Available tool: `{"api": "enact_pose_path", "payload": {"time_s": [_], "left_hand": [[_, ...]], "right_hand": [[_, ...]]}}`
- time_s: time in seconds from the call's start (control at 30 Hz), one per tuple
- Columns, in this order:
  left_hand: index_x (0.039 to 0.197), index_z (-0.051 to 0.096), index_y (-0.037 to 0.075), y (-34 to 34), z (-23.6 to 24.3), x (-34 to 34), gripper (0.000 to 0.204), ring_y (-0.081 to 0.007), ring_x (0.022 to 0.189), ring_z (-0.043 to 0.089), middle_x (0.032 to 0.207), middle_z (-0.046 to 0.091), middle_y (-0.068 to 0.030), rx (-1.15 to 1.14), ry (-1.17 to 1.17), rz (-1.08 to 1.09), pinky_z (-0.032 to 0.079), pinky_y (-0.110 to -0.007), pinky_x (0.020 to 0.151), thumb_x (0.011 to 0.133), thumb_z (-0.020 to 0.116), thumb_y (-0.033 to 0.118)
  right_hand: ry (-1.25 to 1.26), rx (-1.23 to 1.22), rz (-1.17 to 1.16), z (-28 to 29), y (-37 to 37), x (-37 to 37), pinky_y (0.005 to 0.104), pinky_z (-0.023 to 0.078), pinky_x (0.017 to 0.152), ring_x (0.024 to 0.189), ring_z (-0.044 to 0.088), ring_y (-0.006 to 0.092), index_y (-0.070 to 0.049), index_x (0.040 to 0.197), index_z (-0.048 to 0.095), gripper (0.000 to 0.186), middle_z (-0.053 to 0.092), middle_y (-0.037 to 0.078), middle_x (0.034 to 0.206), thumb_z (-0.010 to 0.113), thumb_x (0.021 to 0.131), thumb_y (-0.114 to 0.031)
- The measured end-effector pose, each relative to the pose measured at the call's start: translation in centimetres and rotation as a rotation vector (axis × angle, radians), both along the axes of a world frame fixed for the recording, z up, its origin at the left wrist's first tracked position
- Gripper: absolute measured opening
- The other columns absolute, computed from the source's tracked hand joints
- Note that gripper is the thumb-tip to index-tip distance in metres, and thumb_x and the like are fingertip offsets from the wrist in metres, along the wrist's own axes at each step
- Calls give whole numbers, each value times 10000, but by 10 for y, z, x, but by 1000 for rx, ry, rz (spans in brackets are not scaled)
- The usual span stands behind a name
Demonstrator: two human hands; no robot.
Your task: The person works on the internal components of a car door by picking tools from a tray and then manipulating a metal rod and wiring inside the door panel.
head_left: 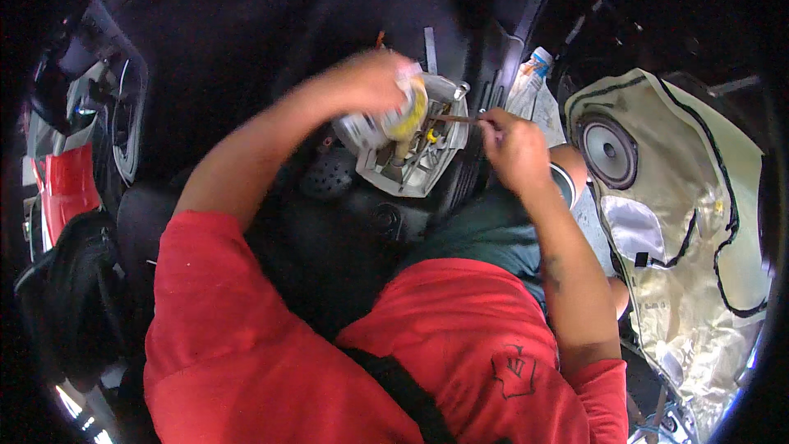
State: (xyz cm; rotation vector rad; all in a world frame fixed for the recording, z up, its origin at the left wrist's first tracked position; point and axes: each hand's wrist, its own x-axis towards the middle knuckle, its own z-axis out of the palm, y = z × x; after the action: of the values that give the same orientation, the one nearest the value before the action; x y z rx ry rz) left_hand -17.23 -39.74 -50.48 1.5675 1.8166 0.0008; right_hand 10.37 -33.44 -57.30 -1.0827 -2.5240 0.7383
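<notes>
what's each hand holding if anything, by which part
Right hand: a thin brown stick, by its right end. Left hand: blurred yellow-and-white item, grip unclear.

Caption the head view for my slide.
Left hand gripping a white-and-yellow container over a pale tray, right hand holding a slim tool.

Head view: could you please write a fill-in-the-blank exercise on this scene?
The left hand holds a blurred container coloured mainly white and ____.
The pale angular tray lies to the ____ of the right hand, which grips a thin brown tool.
The round grey speaker shows in the picture's ____ half.
The person's cloth shirt is ____.
Missing words: yellow; left; right; red.
</notes>
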Motion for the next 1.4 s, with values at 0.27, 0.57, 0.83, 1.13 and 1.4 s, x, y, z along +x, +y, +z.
{"api": "enact_pose_path", "payload": {"time_s": [0.27,0.57,0.83,1.13,1.4], "left_hand": [[1335,658,48,-18,-111,-161,477,-231,1155,712,1245,747,-124,308,38,402,552,-375,1001,864,733,76],[1576,461,140,-2,-143,-121,762,-375,1327,624,1453,627,-220,374,69,549,502,-436,1100,918,812,295],[1182,736,118,13,-106,-82,320,-351,1026,753,1128,760,-193,761,313,344,582,-462,885,943,768,328],[1039,779,10,30,-180,39,276,-406,1068,741,1108,755,-254,66,179,17,576,-511,935,929,657,232],[1020,782,-28,36,-181,51,252,-409,1073,748,1125,773,-231,-81,217,130,589,-504,943,825,729,123]], "right_hand": [[-307,-6,-20,-15,9,24,537,586,831,894,737,461,-119,1078,792,342,761,245,925,625,1027,-414],[-412,-16,-10,-3,2,21,547,593,795,877,741,450,-57,975,758,496,750,241,860,552,1070,-499],[-430,41,1,-14,-21,25,555,580,733,809,732,467,-49,934,742,497,730,263,809,574,1063,-499],[-351,161,231,-5,-69,15,473,591,649,716,744,341,-88,905,712,409,738,157,765,664,998,-484],[-321,83,449,-7,-100,13,451,588,729,802,744,331,-49,1001,724,457,748,135,831,640,1001,-499]]}}
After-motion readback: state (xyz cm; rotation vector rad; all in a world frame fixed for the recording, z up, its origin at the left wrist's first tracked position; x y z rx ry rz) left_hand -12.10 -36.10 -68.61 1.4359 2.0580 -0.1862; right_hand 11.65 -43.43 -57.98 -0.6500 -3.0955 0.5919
